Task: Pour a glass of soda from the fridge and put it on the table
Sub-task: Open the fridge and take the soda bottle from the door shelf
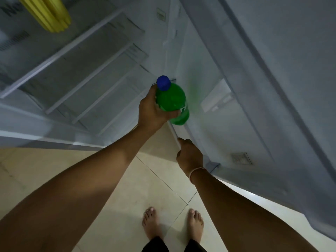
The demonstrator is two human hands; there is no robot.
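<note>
A green soda bottle (172, 100) with a blue cap stands upright in front of the open fridge, near the door's inner side. My left hand (152, 111) is wrapped around its body from the left, just below the neck. My right hand (190, 155) sits lower, fingers curled on the white inner edge of the fridge door (254, 88). A thin band circles my right wrist. No glass or table is in view.
Inside the fridge, several bare glass shelves (87, 57) step down on the left. A yellow ribbed object (49, 13) hangs at the top left. The open door fills the right side. My bare feet (172, 224) stand on pale floor tiles.
</note>
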